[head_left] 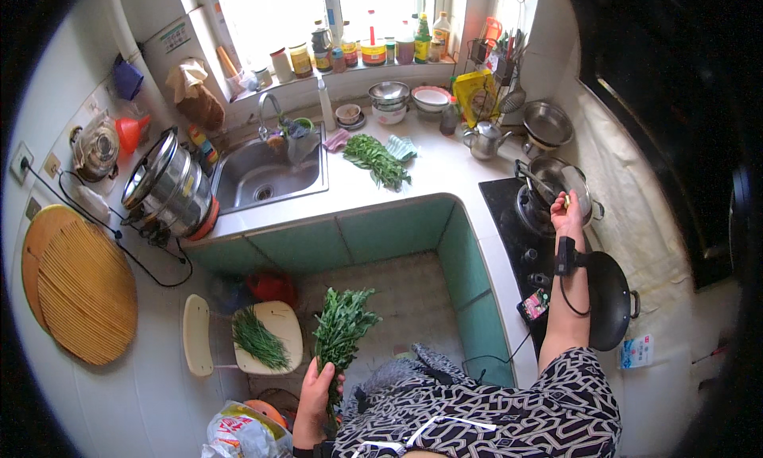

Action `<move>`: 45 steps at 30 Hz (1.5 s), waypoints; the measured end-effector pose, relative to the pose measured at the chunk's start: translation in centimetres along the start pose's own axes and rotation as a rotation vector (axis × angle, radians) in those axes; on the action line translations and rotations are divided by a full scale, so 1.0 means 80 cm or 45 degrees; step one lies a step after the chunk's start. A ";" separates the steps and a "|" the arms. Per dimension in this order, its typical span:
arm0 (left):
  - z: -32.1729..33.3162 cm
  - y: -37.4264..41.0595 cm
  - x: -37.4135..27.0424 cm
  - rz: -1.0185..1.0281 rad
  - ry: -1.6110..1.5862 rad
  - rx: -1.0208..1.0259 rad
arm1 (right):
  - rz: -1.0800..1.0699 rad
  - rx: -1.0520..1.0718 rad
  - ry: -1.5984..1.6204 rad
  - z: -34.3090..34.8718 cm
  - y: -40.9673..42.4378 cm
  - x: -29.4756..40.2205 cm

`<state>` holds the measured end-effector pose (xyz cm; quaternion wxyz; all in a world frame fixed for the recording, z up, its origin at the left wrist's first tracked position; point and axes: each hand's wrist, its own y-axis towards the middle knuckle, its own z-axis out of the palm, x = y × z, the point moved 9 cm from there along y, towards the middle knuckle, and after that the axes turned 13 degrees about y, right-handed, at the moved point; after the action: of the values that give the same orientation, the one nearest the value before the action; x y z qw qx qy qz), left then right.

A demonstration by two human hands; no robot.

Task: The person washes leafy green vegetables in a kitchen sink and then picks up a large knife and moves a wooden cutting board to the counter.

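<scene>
My left hand is closed around the lower stems of a bunch of leafy greens, held upright above the floor. My right hand reaches out over the gas stove. Its fingers are curled around the end of a tool with a broad, flat grey blade, probably a kitchen knife. That blade lies over a metal pot on the far burner; whether it touches the pot cannot be told. Another pile of leafy greens lies on the white counter, right of the sink.
A stainless sink is set into the counter. A kettle stands near the stove. Under my right forearm sits a black wok. Thin green stalks lie on a chair at left. A phone-like device with a cable rests by the stove knobs.
</scene>
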<state>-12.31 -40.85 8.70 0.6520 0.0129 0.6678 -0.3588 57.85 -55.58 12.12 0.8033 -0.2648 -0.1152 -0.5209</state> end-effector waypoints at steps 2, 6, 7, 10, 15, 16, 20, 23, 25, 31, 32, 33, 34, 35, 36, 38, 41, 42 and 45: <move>-0.003 -0.010 0.010 0.001 -0.004 0.042 | -0.023 0.148 -0.024 0.033 -0.073 -0.008; 0.010 -0.036 0.014 0.021 0.007 0.145 | -0.033 0.375 -0.089 0.052 -0.205 0.004; 0.011 -0.044 0.015 0.029 0.025 0.160 | -0.006 0.422 -0.089 0.052 -0.238 -0.001; 0.028 -0.066 0.024 0.068 0.029 0.272 | 0.017 0.546 -0.175 0.044 -0.344 0.010; 0.050 -0.104 0.065 -0.019 0.059 0.438 | -0.247 0.658 -0.399 -0.005 -0.504 0.036; 0.060 -0.112 0.071 -0.033 0.075 0.455 | -0.329 0.630 -0.472 -0.030 -0.521 0.047; 0.100 -0.130 0.096 0.003 0.194 0.624 | -0.264 0.593 -0.477 -0.076 -0.574 0.084; 0.132 -0.146 0.099 0.047 0.318 0.651 | -0.194 0.522 -0.483 -0.137 -0.588 0.111; 0.150 -0.165 0.093 0.037 0.345 0.669 | -0.169 0.485 -0.496 -0.161 -0.607 0.123; 0.216 -0.210 0.117 0.040 0.461 0.760 | -0.347 0.337 -0.472 -0.237 -0.664 0.198; 0.228 -0.215 0.129 0.048 0.484 0.785 | -0.387 0.287 -0.492 -0.255 -0.677 0.216; 0.251 -0.224 0.139 -0.012 0.521 0.759 | -0.424 0.248 -0.514 -0.277 -0.682 0.240; 0.268 -0.235 0.149 -0.001 0.553 0.821 | -0.424 0.210 -0.529 -0.303 -0.699 0.256; 0.287 -0.247 0.160 0.011 0.585 0.883 | -0.445 0.167 -0.545 -0.330 -0.715 0.275; 0.307 -0.263 0.170 -0.039 0.645 0.878 | -0.470 0.116 -0.559 -0.358 -0.734 0.294; 0.357 -0.298 0.194 -0.053 0.719 1.003 | -0.523 0.024 -0.526 -0.410 -0.773 0.333; 0.442 -0.350 0.232 -0.019 0.846 1.206 | -0.722 -0.126 -0.541 -0.498 -0.822 0.401; 0.458 -0.372 0.245 -0.021 0.880 1.265 | -0.721 -0.197 -0.561 -0.524 -0.846 0.415; 0.496 -0.431 0.284 -0.032 0.970 1.432 | -0.822 -0.419 -0.518 -0.599 -0.927 0.449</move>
<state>1.80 -96.36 8.90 0.2611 0.4678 0.5630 -0.6293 2.37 -133.13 11.43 0.5064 -0.4376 -0.2640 -0.6945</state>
